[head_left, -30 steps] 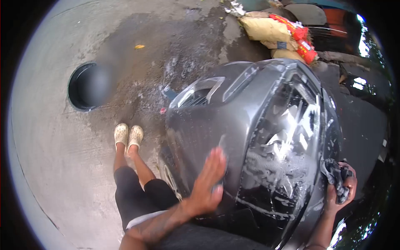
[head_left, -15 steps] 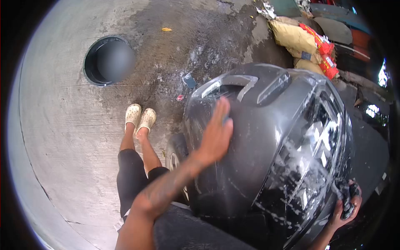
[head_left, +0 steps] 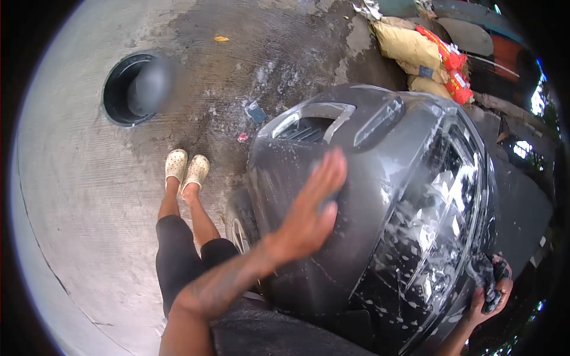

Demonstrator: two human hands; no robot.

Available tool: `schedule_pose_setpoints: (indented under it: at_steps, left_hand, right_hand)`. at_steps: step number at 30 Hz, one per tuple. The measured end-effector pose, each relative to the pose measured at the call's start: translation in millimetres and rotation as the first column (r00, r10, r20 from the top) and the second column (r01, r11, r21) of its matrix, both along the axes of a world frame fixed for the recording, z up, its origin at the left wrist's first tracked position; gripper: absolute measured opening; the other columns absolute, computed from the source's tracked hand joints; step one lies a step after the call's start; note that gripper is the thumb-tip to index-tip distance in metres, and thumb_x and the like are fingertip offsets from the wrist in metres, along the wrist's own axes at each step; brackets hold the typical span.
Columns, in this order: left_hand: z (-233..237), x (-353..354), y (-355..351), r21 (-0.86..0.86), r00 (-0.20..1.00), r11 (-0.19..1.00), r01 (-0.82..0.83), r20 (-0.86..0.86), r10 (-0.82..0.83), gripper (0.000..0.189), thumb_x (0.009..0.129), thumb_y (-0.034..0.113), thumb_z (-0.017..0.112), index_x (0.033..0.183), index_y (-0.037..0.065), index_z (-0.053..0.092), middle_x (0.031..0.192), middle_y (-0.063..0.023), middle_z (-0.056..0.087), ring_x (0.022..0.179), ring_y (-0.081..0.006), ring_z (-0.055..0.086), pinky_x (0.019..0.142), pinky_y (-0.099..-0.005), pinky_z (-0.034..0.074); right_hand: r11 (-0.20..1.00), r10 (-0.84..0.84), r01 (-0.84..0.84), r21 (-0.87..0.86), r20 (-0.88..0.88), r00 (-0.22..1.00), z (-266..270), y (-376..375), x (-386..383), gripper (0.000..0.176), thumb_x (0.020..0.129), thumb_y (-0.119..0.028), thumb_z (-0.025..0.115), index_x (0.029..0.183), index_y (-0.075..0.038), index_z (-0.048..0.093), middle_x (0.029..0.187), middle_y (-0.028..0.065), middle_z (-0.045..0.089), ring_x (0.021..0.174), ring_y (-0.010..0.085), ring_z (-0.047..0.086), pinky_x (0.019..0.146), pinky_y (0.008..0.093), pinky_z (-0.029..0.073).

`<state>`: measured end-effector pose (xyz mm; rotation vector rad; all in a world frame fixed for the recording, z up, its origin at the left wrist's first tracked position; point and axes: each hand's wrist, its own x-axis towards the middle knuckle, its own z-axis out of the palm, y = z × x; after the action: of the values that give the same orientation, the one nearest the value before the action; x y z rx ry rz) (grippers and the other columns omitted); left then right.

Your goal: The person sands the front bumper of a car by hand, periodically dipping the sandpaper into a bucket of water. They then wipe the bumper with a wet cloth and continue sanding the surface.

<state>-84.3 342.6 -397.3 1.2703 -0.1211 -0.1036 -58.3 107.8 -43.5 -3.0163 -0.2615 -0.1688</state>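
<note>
My left hand (head_left: 309,207) lies over the dark grey hood of a car (head_left: 368,196), fingers stretched out and thumb apart. A small bluish patch shows between its thumb and fingers; I cannot tell whether it is something under the palm. At the lower right, my right hand (head_left: 497,295) grips a dark, soapy cloth (head_left: 488,282) by the far edge of the windshield. White suds and drops streak the windshield (head_left: 424,243). Thin wet smears mark the hood and the headlight (head_left: 309,127).
A dark bucket (head_left: 110,95), partly blurred over, stands on the wet concrete floor (head_left: 89,196). A blue-grey pad (head_left: 255,113) lies near the car's front among suds. Tan sacks (head_left: 409,50) and red bags (head_left: 456,83) are piled beyond the car. My feet wear cream clogs (head_left: 176,163).
My left hand has slid toward the windshield and slightly closer to me across the hood. The view has shifted a little, and my right hand keeps hold of the cloth.
</note>
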Motion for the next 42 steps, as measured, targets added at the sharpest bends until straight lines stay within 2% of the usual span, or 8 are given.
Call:
schedule_pose_setpoints:
  at_steps: [12, 15, 22, 26, 30, 36, 38, 42]
  left_hand:
    - [28.9, 23.1, -1.3, 0.054, 0.998, 0.996, 0.065, 0.009, -0.066, 0.068, 0.096, 0.027, 0.041, 0.158, 0.003, 0.027, 0.165, -0.0205, 0.019, 0.153, -0.036, 0.017, 0.123, -0.0488, 0.013]
    - [54.1, -62.6, -3.2, -0.056, 0.995, 0.994, 0.097, 0.017, -0.096, 0.068, 0.095, 0.024, 0.041, 0.157, 0.003, 0.026, 0.165, -0.0209, 0.019, 0.154, -0.036, 0.015, 0.124, -0.0481, 0.012]
    - [41.2, 30.3, -8.4, 0.059, 0.994, 0.998, 0.028, 0.1, -0.034, 0.066, 0.096, 0.025, 0.039, 0.157, 0.002, 0.027, 0.165, -0.02, 0.02, 0.153, -0.0372, 0.017, 0.124, -0.0492, 0.013]
    - [45.0, -56.1, 1.9, -0.028, 0.992, 0.992, 0.122, 0.03, -0.121, 0.063, 0.098, 0.024, 0.041, 0.156, 0.002, 0.029, 0.164, -0.0201, 0.022, 0.152, -0.0372, 0.019, 0.124, -0.0481, 0.014]
    - [-8.8, 4.4, -14.6, 0.095, 0.974, 0.988, -0.119, -0.184, 0.135, 0.066, 0.096, 0.023, 0.044, 0.156, 0.001, 0.028, 0.163, -0.0216, 0.023, 0.153, -0.0359, 0.019, 0.124, -0.0475, 0.014]
    - [25.3, -3.3, -12.3, 0.045, 0.998, 0.997, -0.059, 0.022, 0.058, 0.061, 0.099, 0.022, 0.037, 0.154, -0.004, 0.03, 0.162, -0.0246, 0.023, 0.152, -0.0373, 0.018, 0.123, -0.0438, 0.015]
    - [-6.7, -5.6, -18.8, 0.088, 0.941, 0.988, -0.128, -0.304, 0.149, 0.068, 0.096, 0.026, 0.041, 0.157, -0.001, 0.026, 0.163, -0.0255, 0.019, 0.154, -0.0361, 0.015, 0.123, -0.0448, 0.014]
    - [62.3, -34.0, 1.6, -0.001, 0.994, 0.995, 0.101, -0.029, -0.101, 0.062, 0.102, 0.023, 0.035, 0.156, -0.005, 0.021, 0.164, -0.0261, 0.015, 0.153, -0.0402, 0.012, 0.124, -0.0437, 0.009]
  right_hand:
    - [0.998, 0.008, -0.008, 0.062, 0.001, 1.0, -2.2, 5.1, 2.8, 0.043, 0.081, -0.033, 0.075, 0.09, -0.005, 0.043, 0.116, 0.024, 0.06, 0.114, 0.0328, 0.057, 0.105, 0.0484, 0.04]
    - [0.996, 0.044, -0.039, 0.076, -0.066, 0.997, -1.6, 1.0, 6.5, 0.04, 0.081, -0.03, 0.074, 0.091, -0.005, 0.044, 0.119, 0.0237, 0.06, 0.114, 0.0326, 0.057, 0.106, 0.0471, 0.039]
    - [0.998, 0.018, -0.015, 0.056, -0.064, 0.998, -2.1, 5.6, 8.4, 0.044, 0.081, -0.034, 0.076, 0.09, -0.004, 0.045, 0.12, 0.0237, 0.059, 0.115, 0.032, 0.057, 0.105, 0.0468, 0.04]
    - [0.998, 0.03, -0.026, 0.062, -0.061, 0.998, -2.7, 0.6, 10.7, 0.045, 0.082, -0.036, 0.076, 0.089, -0.003, 0.045, 0.12, 0.0238, 0.061, 0.115, 0.0318, 0.058, 0.105, 0.047, 0.04]
    - [0.999, 0.021, -0.019, 0.031, -0.076, 0.997, 0.3, 0.1, 8.1, 0.046, 0.085, -0.037, 0.075, 0.093, -0.002, 0.046, 0.124, 0.024, 0.059, 0.117, 0.0322, 0.057, 0.107, 0.0458, 0.038]
    - [0.998, -0.038, 0.04, 0.044, -0.038, 0.999, -1.1, -4.0, 3.2, 0.048, 0.083, -0.039, 0.075, 0.093, -0.006, 0.042, 0.124, 0.025, 0.057, 0.118, 0.0339, 0.054, 0.108, 0.0494, 0.037]
    - [0.998, -0.038, 0.04, 0.051, -0.051, 0.998, 1.9, -4.1, 2.8, 0.046, 0.084, -0.037, 0.074, 0.094, -0.006, 0.042, 0.125, 0.025, 0.057, 0.118, 0.0344, 0.054, 0.108, 0.0492, 0.037]
    - [0.999, -0.052, 0.052, 0.002, -0.031, 0.998, -1.3, -8.0, 3.7, 0.046, 0.083, -0.038, 0.072, 0.092, -0.005, 0.042, 0.125, 0.0244, 0.058, 0.116, 0.035, 0.056, 0.107, 0.05, 0.038]
